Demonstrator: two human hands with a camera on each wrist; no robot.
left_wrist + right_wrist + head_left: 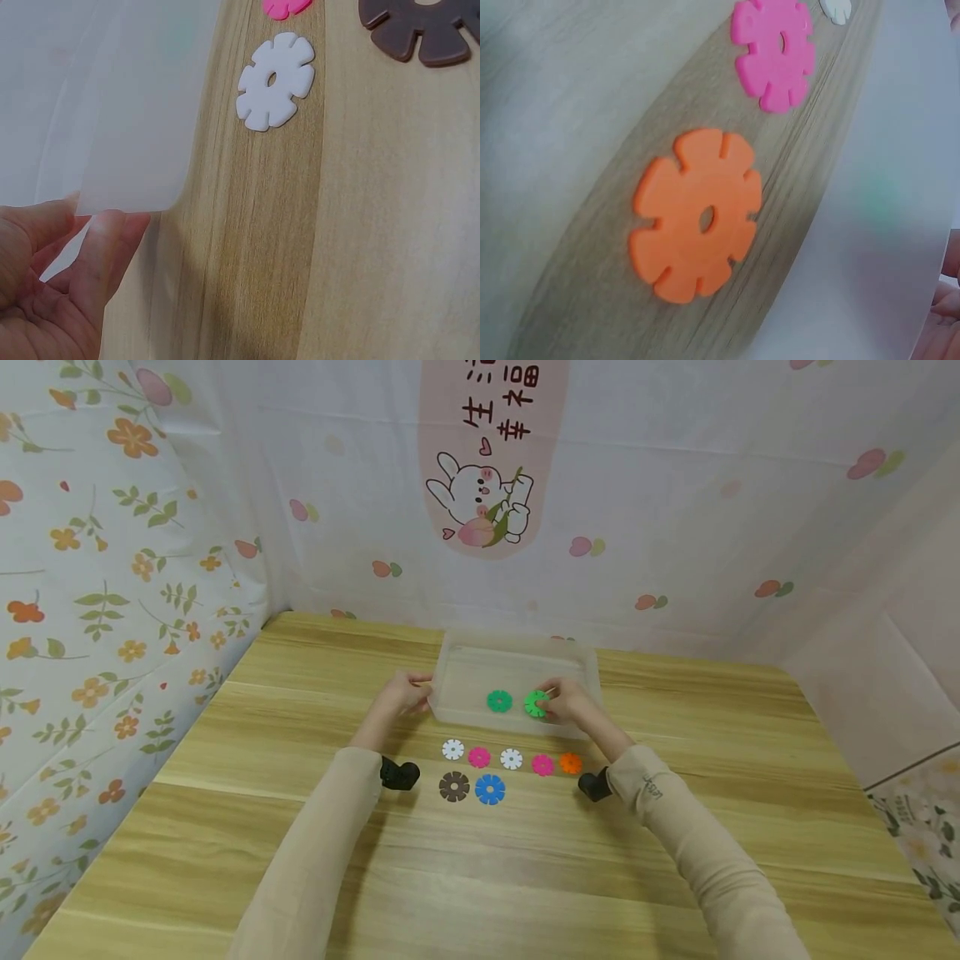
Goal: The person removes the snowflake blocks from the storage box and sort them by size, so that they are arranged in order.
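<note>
A translucent plastic box [450,720] stands toward the back of the table. My left hand [407,693] grips its left side; in the left wrist view, the thumb and fingers [97,255] meet at the box's edge. Over the box's right part, my right hand [567,700] pinches a bright green notched disc [536,703]. A darker green disc [499,701] lies in the box to its left. In the right wrist view, the box wall [855,202] hides most of my right hand and blurs the green inside.
In front of the box lies a row of white [453,749], pink [479,757] and orange [570,763] discs. Nearer to me are a larger brown disc [453,787] and a blue disc [490,789]. Printed cloth [675,510] hangs behind the table.
</note>
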